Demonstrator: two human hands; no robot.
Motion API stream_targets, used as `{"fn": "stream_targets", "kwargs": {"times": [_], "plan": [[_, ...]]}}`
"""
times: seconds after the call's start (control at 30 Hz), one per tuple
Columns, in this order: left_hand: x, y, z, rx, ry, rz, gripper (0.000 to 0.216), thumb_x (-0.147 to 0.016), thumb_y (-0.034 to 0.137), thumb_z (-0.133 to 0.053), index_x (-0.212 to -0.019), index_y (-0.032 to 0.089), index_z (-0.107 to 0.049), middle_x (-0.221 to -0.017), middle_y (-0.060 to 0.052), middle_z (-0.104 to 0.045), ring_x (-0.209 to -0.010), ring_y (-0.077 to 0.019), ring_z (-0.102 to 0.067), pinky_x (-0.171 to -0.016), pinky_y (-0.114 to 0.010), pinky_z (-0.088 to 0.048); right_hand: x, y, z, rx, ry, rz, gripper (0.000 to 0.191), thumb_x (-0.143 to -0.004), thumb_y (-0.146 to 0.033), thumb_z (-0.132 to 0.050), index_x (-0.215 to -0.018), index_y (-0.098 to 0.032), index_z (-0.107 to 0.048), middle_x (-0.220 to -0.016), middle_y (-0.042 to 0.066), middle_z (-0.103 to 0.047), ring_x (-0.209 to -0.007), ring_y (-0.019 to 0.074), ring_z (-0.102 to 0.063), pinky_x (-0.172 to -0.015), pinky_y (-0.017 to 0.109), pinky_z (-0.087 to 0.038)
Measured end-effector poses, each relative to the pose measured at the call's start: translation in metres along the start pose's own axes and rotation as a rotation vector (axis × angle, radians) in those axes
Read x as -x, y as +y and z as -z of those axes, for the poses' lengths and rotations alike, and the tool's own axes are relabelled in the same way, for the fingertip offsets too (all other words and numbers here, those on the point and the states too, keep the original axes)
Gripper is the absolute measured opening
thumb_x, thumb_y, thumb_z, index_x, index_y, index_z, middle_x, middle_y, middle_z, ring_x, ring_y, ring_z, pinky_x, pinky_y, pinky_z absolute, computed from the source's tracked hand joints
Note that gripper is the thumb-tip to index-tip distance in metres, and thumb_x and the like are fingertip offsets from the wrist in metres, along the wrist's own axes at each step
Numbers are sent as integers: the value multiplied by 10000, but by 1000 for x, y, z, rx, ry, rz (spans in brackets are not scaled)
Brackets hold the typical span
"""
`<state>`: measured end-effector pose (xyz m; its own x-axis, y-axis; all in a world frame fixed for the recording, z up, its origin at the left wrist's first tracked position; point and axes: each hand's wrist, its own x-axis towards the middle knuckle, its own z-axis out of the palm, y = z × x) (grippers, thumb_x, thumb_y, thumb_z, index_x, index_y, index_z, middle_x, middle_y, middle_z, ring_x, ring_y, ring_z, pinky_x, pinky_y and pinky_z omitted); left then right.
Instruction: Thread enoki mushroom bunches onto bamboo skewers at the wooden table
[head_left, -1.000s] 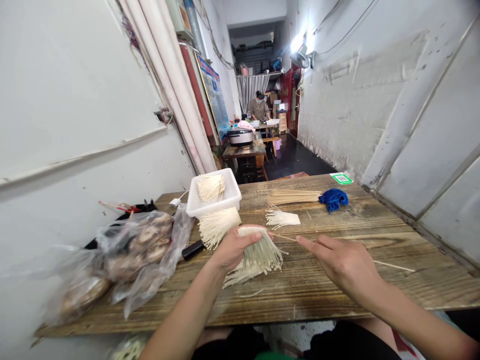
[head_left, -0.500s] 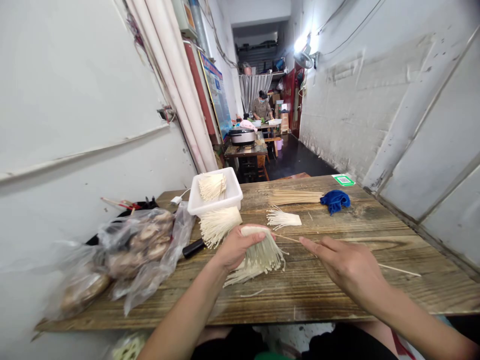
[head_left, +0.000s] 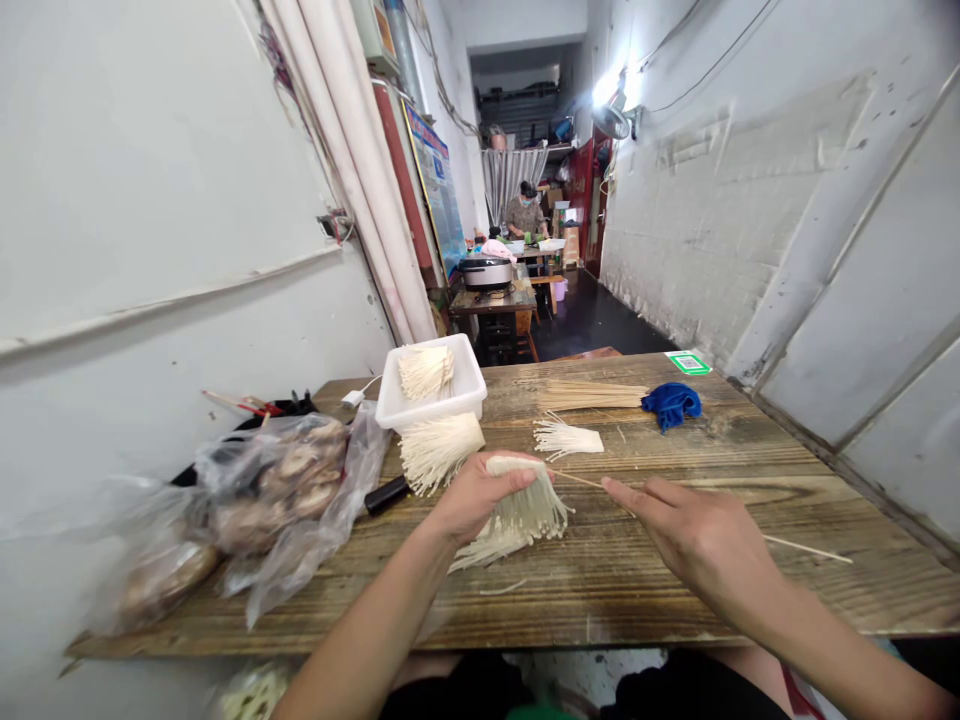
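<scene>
My left hand (head_left: 480, 495) is closed around the root end of a bunch of enoki mushrooms (head_left: 536, 508), whose thin stems hang down toward the table. From the right, my right hand (head_left: 690, 535) grips a thin wooden skewer (head_left: 577, 480). Its far end meets the bunch near the root; whether it has gone in is hidden by the mushrooms and fingers. The skewer's other end sticks out behind the right hand. More enoki lie on the table beneath the held bunch. A small flat bunch of enoki (head_left: 570, 436) lies just beyond my hands.
A white plastic tub (head_left: 469, 385) holds enoki, with a larger enoki bundle (head_left: 442, 450) in front. A black handle (head_left: 386, 495) lies near plastic bags of brown mushrooms (head_left: 292, 490). Bundled skewers (head_left: 592, 395) touch a blue cloth (head_left: 671, 405). A person (head_left: 525, 212) works at the back.
Both hands keep their grips on the enoki bunch and the skewer. The bunch has tilted slightly, and the right hand with the skewer has shifted a little right and down.
</scene>
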<state>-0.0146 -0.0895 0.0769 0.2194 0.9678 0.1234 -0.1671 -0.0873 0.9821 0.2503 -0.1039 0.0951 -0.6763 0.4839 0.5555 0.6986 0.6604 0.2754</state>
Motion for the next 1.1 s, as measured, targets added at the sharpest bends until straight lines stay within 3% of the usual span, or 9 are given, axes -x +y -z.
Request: {"fn": "stream_targets", "kwargs": {"times": [0.6, 1.1], "plan": [[0, 1, -6, -1, 13, 24, 273, -682, 348, -769, -848, 132, -755, -884, -95, -753, -835, -224, -672, -813, -324, -489, -2, 6, -2, -99, 10, 2, 364, -946, -156, -381, -1212, -227, -620, -686, -2, -622, -520, 100, -550, -455, 229, -369], [0, 4, -13, -116, -126, 0, 282, -718, 352, -736, -888, 129, -761, -937, -110, -748, -860, -223, -669, -816, -303, -477, -7, 13, -5, -359, -19, 7, 342, -963, -189, -384, -1180, -238, -644, -676, 8, -622, -564, 101, -562, -509, 205, -403]]}}
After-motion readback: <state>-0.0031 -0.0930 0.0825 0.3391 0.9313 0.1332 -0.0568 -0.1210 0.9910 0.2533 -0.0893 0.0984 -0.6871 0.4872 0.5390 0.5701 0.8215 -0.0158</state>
